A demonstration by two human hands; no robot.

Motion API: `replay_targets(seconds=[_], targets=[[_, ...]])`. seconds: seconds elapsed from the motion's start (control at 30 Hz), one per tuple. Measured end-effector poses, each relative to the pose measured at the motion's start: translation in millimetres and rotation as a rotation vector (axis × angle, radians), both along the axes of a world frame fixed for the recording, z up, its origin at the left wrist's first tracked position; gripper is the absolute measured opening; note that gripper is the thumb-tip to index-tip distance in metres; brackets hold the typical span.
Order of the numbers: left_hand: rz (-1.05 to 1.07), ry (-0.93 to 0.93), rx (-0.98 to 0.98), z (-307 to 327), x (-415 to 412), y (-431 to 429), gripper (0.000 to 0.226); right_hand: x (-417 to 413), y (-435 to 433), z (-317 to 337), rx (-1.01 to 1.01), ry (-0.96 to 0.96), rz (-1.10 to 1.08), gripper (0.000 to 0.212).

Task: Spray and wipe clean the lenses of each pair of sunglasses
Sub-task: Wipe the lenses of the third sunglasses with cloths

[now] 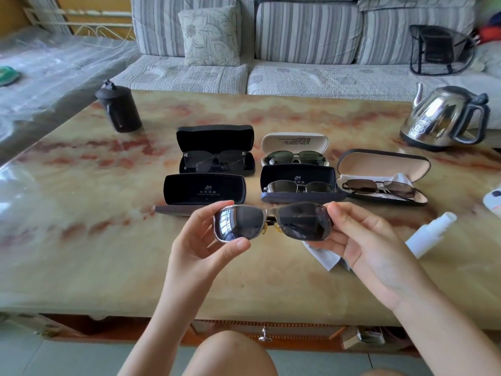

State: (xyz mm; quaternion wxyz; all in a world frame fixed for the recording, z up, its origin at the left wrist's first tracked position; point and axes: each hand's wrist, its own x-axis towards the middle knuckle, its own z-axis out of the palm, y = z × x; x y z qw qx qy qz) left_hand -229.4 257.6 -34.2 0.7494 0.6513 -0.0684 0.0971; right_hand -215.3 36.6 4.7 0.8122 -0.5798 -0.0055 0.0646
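Note:
I hold a silver-framed pair of sunglasses (271, 222) with dark lenses up above the table, lenses facing me. My left hand (200, 237) pinches its left rim and my right hand (363, 237) grips its right end. A pale wiping cloth (328, 257) lies under my right hand, partly hidden. A white spray bottle (431, 233) lies on its side to the right. Behind the held pair sits an empty open black case (203, 189). Other open cases hold sunglasses: a black one (215, 149), a white one (295, 147), a dark blue one (298, 183) and a beige-lined one (382, 176).
The marbled table (108, 253) also carries a dark cylindrical canister (119, 107) at the back left and a steel kettle (444, 118) at the back right. A white object (494, 199) pokes in at the right edge. A striped sofa (298, 50) stands behind the table.

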Motion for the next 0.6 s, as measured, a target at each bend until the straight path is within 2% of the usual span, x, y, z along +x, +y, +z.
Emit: replay_targets(seconds=[0.17,0.27,0.37,0.47,0.6], targets=[[0.015,0.029,-0.058,-1.9,-0.7,6.7,0.084,-0.2,6.9,2.1,-0.017,-0.023,0.014,0.02],[0.034,0.034,-0.058,-0.8,0.2,11.5,0.081,1.2,9.1,2.9,-0.046,-0.03,0.025,0.027],[0.05,0.018,0.001,3.9,2.1,19.0,0.075,6.6,11.7,2.9,-0.09,-0.014,0.033,0.037],[0.074,0.0,0.097,8.5,7.9,29.4,0.057,17.7,17.6,1.2,-0.148,0.007,0.032,0.03],[0.089,0.003,0.215,15.6,21.4,46.6,0.051,39.6,31.2,0.1,-0.129,0.029,0.055,0.029]])
